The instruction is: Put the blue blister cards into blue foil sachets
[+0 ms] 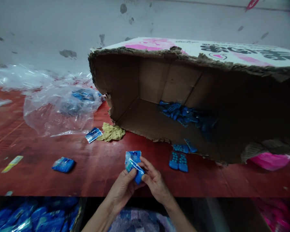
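Over the front edge of the red table, both hands hold a small blue printed packet (133, 159). My left hand (122, 188) pinches its lower left side with the thumb on top. On the right side, the fingers of my right hand (156, 183) are curled against a shiny folded part of the packet. A pair of flat blue dotted pieces (178, 161) lies to the right of my hands, at the mouth of the carton. Another blue packet (63, 164) rests on the table to the left. What is inside the held packet is hidden.
A large torn cardboard carton (154, 67) lies on its side, with a pile of blue dotted pieces (181, 112) inside. Left of it are a clear plastic bag (60, 119), a flat blue wrapper (93, 135) and a yellow crumpled cloth (112, 132). Blue packets (38, 216) fill a bin below.
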`<state>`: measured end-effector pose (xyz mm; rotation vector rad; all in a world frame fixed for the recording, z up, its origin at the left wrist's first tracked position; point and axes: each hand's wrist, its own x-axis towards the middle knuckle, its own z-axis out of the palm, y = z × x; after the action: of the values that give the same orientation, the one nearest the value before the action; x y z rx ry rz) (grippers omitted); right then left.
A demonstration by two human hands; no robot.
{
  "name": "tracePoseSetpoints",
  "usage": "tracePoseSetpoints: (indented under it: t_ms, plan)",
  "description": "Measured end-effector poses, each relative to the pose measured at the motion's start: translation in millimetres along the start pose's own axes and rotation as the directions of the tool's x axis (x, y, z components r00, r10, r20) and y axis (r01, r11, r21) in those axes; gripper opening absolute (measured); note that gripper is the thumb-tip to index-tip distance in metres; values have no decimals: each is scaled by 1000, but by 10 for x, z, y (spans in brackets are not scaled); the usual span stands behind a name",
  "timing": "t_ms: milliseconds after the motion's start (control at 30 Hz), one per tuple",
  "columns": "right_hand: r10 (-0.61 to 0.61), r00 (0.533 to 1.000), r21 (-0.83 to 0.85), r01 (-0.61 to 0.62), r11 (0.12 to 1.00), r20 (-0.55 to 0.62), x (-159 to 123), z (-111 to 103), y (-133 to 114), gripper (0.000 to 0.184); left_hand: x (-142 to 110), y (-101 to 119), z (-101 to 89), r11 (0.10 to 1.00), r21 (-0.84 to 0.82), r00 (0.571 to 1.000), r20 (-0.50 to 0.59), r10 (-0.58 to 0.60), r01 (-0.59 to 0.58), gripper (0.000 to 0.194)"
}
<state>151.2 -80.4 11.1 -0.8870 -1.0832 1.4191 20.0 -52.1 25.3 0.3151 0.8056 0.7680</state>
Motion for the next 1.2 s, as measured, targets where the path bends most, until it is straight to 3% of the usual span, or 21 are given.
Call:
tracePoseSetpoints:
  t_ms: [133,233,300,367,433,467,533,633,667,700,800,833,900,967,1033,1133,1200]
  plan:
    - [-1,998,-139,-8,990,-63,-3,20,5,44,-32,4,45,999,46,997,-78,24,-21,28]
    - [-46,999,-422,43,905,1,100,-36,-42,39,-84,186,-85,971,222,958,-246,145,-90,33]
    - [-86,996,-647,67,760,3,222,-90,-68,33,-132,406,-284,891,426,860,-384,337,-159,36]
    - [-117,993,-820,45,570,-27,358,-127,-63,30,-188,666,-527,750,648,741,-439,507,-129,44]
    - [-132,991,-931,13,365,-38,476,-131,-19,28,-248,896,-740,564,826,537,-479,694,7,59]
    - [-136,990,-960,0,280,-40,521,-119,15,25,-277,976,-815,488,866,469,-479,742,112,67]
    - [-152,988,-984,-15,180,-43,578,-81,95,18,-322,1037,-880,341,909,379,-412,829,241,72]
    - [-177,982,-988,-33,149,-60,600,-27,198,14,-312,887,-789,164,971,325,-214,921,175,62]
    - [-186,981,-989,-36,141,-62,598,-18,217,15,-283,794,-725,157,982,339,-183,923,102,57]
    - [-195,979,-991,-37,132,-62,594,-14,226,16,-241,694,-651,199,980,390,-189,901,14,53]
    - [-233,971,-993,-25,119,-52,556,-10,185,18,-73,422,-411,533,822,644,-299,704,-200,50]
    - [-251,967,-992,-15,124,-46,532,-6,154,18,-17,357,-337,640,742,722,-329,609,-201,54]
    - [-286,958,-989,25,147,-19,464,10,84,19,81,271,-216,760,626,825,-329,459,-174,57]
    - [-310,951,-978,82,190,19,388,32,26,21,148,232,-141,801,581,876,-299,379,-148,49]
    - [-329,944,-956,118,268,24,332,47,-1,22,187,215,-110,814,562,893,-277,355,-150,36]
    - [-321,939,-862,60,503,-122,335,43,8,30,213,192,-106,829,528,892,-263,367,-185,27]
    - [-204,953,-726,-23,687,-223,385,30,26,28,226,168,-103,842,498,900,-240,364,-208,25]
